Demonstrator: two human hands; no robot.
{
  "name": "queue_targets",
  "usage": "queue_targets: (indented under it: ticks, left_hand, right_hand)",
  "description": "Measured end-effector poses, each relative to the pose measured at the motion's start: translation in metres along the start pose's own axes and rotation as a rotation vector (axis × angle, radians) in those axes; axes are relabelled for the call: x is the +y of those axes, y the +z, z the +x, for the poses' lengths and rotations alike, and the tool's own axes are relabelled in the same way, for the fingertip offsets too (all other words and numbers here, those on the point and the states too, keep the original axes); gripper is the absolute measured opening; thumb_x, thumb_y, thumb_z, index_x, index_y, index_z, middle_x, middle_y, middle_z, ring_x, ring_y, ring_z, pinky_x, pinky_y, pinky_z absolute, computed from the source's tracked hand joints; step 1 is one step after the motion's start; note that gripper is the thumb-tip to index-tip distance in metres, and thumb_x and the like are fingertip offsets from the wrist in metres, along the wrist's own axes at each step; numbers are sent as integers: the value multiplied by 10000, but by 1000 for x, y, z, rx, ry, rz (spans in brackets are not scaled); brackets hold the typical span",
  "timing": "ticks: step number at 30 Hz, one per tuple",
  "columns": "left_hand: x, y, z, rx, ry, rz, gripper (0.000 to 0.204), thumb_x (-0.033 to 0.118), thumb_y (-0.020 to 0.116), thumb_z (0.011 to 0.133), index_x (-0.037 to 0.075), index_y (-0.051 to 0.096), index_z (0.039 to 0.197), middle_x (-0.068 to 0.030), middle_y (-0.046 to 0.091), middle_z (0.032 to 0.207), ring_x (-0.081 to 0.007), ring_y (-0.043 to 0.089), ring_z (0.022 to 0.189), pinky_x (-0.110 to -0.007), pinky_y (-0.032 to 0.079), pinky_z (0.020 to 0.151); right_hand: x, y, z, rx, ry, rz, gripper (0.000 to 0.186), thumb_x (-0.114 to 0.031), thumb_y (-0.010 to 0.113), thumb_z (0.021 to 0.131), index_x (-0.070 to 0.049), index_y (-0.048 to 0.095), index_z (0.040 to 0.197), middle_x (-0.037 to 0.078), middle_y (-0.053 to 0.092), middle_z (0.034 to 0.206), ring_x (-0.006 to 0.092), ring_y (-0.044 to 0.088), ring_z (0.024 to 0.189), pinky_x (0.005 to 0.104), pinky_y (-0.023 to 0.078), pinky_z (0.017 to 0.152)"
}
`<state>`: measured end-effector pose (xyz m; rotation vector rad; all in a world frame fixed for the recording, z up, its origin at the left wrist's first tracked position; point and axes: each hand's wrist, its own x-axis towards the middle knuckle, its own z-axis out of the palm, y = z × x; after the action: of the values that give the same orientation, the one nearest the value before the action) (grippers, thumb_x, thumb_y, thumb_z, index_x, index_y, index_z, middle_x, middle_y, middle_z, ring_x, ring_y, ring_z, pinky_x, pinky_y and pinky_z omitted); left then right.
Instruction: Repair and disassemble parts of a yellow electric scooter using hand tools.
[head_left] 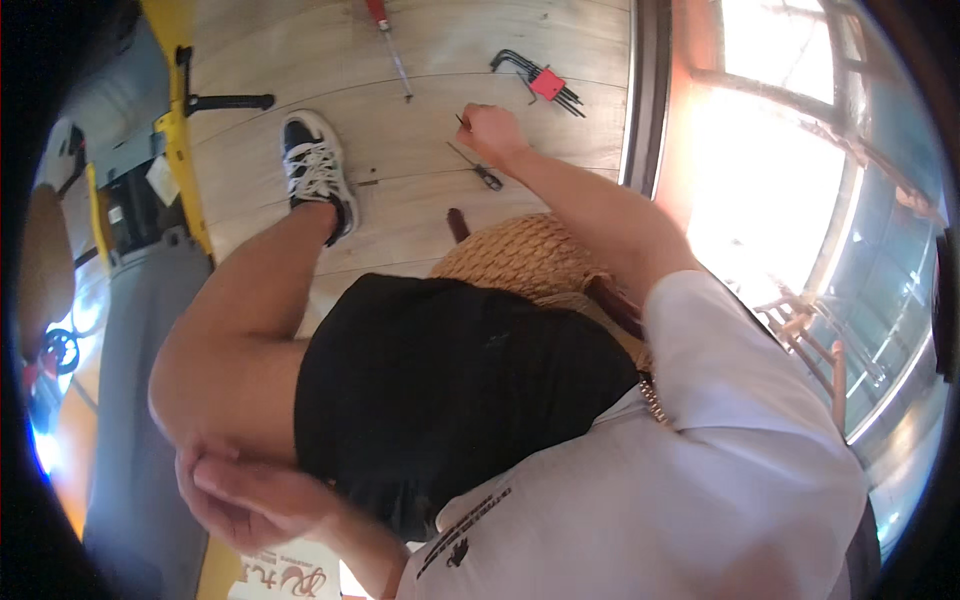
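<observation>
My right hand (487, 130) is reached out over the wooden floor, closed on a thin dark piece (460, 121) that is mostly hidden by my fingers. Just below it lies a screwdriver (488, 179) with a dark handle. To its right is a hex key set (546, 83) in a red holder. Farther forward lies a red-handled screwdriver (377, 12). My left hand (245, 500) is low beside my bare left knee, its fingers bent and smeared by motion, so what it holds, if anything, is unclear.
A woven seat (510, 258) is beneath me. My shoe (310, 165) rests on the floor. A yellow and grey machine (150, 280) with a black handle runs along the left, a printed bag (285, 575) lies at the bottom, and a bright glass door (760, 170) stands at right.
</observation>
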<state>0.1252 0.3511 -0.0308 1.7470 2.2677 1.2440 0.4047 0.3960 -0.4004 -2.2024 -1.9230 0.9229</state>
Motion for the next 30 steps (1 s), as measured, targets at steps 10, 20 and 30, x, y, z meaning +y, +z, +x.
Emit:
queue_targets:
  ticks: [10, 20, 30]
  left_hand:
    - [36, -16, 28, -365, -924, -1537, 213, 168, 529, 983, 84, 519, 1178, -29, 571, 1035, -115, 516, 838, -249, 411, 714]
    - [71, -72, 13, -367, -1005, -1945, 179, 283, 600, 944, 170, 603, 1083, 26, 561, 1002, -121, 487, 874, -258, 405, 743]
    - [85, -101, 19, -453, -946, -2053, 164, 327, 570, 956, 198, 541, 1052, 60, 503, 988, -91, 467, 876, -251, 397, 784]
  right_hand:
    - [-244, -247, -113, 485, -1017, 566, 123, -134, 660, 824, -78, 610, 922, 54, 613, 756, 254, 613, 674, 349, 493, 574]
    - [-295, -298, -186, 614, -1242, 543, 194, -29, 721, 717, -54, 654, 897, 38, 598, 683, 199, 576, 552, 302, 446, 466]
    - [-314, -318, -210, 669, -1340, 434, 243, -47, 729, 670, -41, 648, 899, 34, 605, 704, 199, 584, 575, 300, 454, 478]
